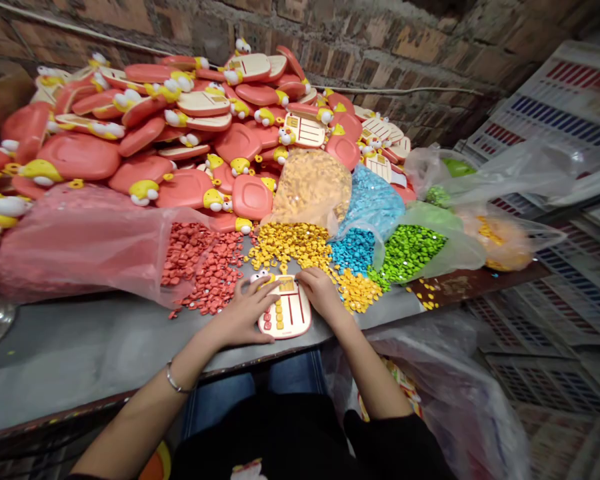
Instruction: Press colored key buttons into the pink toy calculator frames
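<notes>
A cream toy counting board (296, 313) with a red rim, a yellow animal head and long slots lies on the grey tabletop in front of me. Short columns of red and yellow pieces sit in its left slots. My left hand (245, 312) braces its left side, thumb along the lower edge and fingers reaching over the top. At the upper right corner, my right hand (323, 293) has its fingertips bent together; whatever they hold is hidden. Loose red pieces (205, 267), yellow pieces (293, 245), blue pieces (353, 249) and green pieces (413, 252) spill around the board.
Many similar toys (190, 189) are heaped against the brick wall (380, 47). Plastic bags, including a pink one (85, 247), lie along the table behind the pieces. Printed sheets (545, 127) stand at the right, and a large clear bag (450, 380) hangs below the table edge.
</notes>
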`<state>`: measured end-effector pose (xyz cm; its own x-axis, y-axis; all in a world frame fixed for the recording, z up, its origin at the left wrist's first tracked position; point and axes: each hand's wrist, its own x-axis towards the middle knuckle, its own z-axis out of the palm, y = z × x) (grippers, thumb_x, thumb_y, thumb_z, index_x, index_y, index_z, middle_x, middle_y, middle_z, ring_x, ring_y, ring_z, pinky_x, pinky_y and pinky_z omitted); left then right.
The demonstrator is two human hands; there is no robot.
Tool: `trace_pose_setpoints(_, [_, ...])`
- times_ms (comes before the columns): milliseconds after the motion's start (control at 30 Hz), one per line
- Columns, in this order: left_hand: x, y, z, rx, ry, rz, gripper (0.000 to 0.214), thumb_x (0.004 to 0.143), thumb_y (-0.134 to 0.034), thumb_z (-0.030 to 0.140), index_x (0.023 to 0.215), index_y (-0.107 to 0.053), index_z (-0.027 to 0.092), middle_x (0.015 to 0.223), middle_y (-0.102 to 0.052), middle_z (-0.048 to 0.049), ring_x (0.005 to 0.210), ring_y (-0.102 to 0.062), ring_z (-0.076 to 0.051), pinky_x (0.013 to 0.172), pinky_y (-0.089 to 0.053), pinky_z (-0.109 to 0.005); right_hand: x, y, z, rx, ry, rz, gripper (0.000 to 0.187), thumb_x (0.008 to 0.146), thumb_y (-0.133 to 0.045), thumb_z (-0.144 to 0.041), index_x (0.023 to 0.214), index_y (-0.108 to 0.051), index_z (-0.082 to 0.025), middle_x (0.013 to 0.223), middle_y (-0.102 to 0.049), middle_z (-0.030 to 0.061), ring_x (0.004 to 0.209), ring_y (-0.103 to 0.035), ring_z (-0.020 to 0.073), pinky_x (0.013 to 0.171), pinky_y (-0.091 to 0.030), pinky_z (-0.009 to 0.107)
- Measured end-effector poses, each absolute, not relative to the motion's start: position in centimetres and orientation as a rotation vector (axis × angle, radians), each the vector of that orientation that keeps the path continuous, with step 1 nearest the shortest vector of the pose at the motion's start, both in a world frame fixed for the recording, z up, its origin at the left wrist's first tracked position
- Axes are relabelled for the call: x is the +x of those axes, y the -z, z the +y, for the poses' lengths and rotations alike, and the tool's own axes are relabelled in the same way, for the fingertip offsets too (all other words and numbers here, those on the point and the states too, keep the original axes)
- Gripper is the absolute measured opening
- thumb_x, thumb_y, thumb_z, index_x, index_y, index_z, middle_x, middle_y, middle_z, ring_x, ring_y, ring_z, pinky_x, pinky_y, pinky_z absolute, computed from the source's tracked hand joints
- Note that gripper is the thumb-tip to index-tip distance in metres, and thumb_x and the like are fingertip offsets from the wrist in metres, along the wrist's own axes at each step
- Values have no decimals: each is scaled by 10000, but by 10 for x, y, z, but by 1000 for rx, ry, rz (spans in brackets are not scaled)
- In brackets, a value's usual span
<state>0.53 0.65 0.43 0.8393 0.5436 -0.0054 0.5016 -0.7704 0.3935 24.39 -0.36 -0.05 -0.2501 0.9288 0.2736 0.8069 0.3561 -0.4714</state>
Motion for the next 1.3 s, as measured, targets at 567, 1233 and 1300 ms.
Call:
trace_pose_setpoints(567, [6,-1,6,2621,-183,786,784,691,-735,558,1354,-447,255,1550,-306,-108,1421,-209,-353,1112,-46,-567,242,9,-18,-1461,-269,-2090,231,905,-469,-120,953,-679,-203,1037,-646,103,963,-601,220,842,-506,353])
trace_pose_setpoints(1233, [7,0,5,2646,-189,804,774,715,-690,605,1357,-453,242,1544,-321,-109,1414,-220,-358,1100,-41,-567,247,12,-20,-1440,-234,-1988,177,909,-560,-180,872,-725,-234,983,-723,58,937,-546,242,866,-476,424])
trace_pose_setpoints(1300, [7,-1,4,2649,-182,811,759,719,-689,597,1348,-462,239,1546,-317,-109,1415,-219,-359,1098,-47,-567,246,11,-18,-1450,-235,-2014,172,907,-565,-176,872,-723,-235,966,-726,52,930,-537,241,861,-469,414])
